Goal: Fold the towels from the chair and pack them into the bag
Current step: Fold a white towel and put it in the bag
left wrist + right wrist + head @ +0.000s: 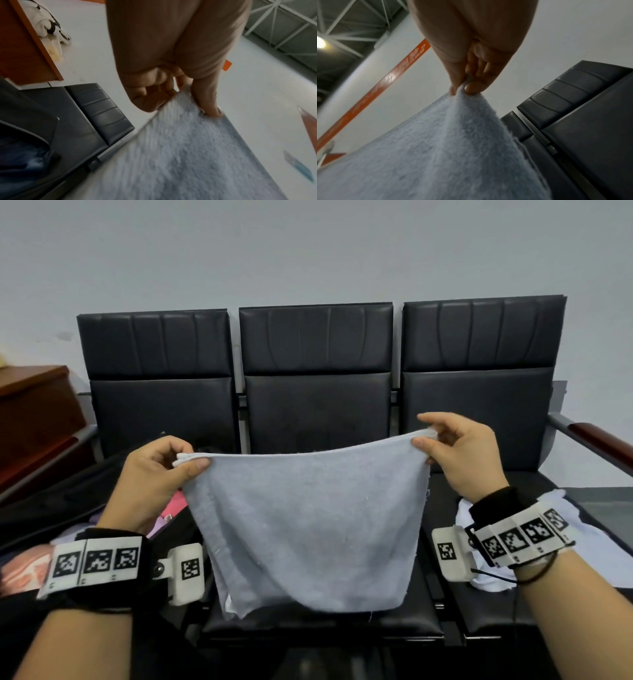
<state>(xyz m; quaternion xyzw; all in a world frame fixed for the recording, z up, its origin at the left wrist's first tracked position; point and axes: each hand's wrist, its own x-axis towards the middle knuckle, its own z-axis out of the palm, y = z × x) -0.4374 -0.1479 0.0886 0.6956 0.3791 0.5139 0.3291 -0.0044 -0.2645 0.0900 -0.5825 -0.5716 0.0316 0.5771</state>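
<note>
Hidden or unclear: the bag on the left seat is cut off by your left forearm and the frame edge; only its dark opened body and some pink and pale fabric inside can be made out. The lower edge of the held towel covers the front of the middle seat, and whether it touches the cushion cannot be told. Both wrist views are blurred across the towel's nap.

Your left hand pinches the towel's upper left corner between thumb and curled fingers; 2 layered edges show at that corner, so the towel hangs doubled. Your right hand pinches the upper right corner between thumb and forefinger, the remaining fingers lifted. The grey towel is stretched between the 2 hands, in the air before the middle seat of the chair.

Surroundings: a brown wooden cabinet stands at far left, beside the chair. A heap of white towels lies on the right seat, partly screened by your right wrist and its marker band. A wood-topped armrest closes the right end.

Surface and room: the chair is a black padded row of 3 seats against a plain pale wall. The right wrist view shows an orange band on the wall and a truss ceiling.
</note>
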